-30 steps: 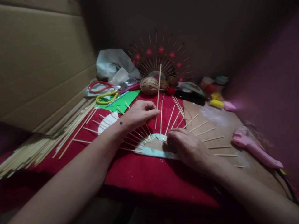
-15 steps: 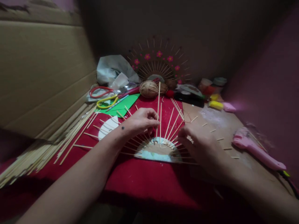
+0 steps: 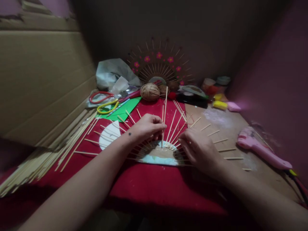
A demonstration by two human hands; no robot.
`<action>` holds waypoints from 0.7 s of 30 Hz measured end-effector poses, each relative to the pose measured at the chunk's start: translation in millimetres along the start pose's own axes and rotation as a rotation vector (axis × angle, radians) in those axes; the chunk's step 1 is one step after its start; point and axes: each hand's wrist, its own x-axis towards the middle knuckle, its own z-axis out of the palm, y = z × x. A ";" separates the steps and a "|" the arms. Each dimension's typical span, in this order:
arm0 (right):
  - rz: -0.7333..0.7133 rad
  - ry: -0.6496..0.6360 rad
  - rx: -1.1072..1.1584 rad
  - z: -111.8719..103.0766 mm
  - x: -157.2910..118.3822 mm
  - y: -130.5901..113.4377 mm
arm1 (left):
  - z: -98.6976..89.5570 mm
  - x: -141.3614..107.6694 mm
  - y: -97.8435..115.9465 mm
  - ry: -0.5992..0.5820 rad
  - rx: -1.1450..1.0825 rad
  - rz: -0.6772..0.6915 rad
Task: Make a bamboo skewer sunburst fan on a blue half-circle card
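Dim walls and a tall sheet of cardboard [image 3: 45,83] close in a work surface covered partly by red cloth [image 3: 149,183] and partly by a brown board [image 3: 196,114]. At the back, a flower-decorated fan piece [image 3: 158,56] stands behind a ball of twine [image 3: 150,92].

On the cloth, between the person's two hands and slightly nearer the body, lies a half-round base [image 3: 157,159], pale blue along its edges and brown in the middle. Thin sticks [image 3: 176,125] spread from it like rays, running beneath both forearms and hands.

The left hand [image 3: 152,126] is above the far side of the base, thumb and fingertips pinched together on a long stick [image 3: 166,102] that points toward the twine. Its lower end overlaps another stick in the view, so whether it touches the base cannot be told. The right hand [image 3: 198,147] is over the rays at the base's right end, fingers curled inward; whether it grips anything cannot be told.

Left of the hands are scissors [image 3: 108,107], a green sheet [image 3: 125,110] and a pile of loose sticks [image 3: 36,170]; a pink glue gun [image 3: 262,149] lies at far right.
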 end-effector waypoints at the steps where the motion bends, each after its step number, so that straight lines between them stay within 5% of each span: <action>1: 0.012 -0.002 0.036 -0.7 0.0 -1.1 | 1.4 2.4 -0.1 0.009 0.037 0.002; 14: 0.093 0.037 0.137 -8.5 0.4 0.3 | 9.4 16.3 10.6 0.062 0.259 -0.094; 18: 0.105 0.160 -0.026 -39.7 -3.8 11.6 | 11.4 16.9 13.0 0.046 0.264 -0.107; 21: 0.266 0.201 -0.298 -75.5 -29.6 34.6 | 9.7 16.6 15.0 0.041 0.213 -0.104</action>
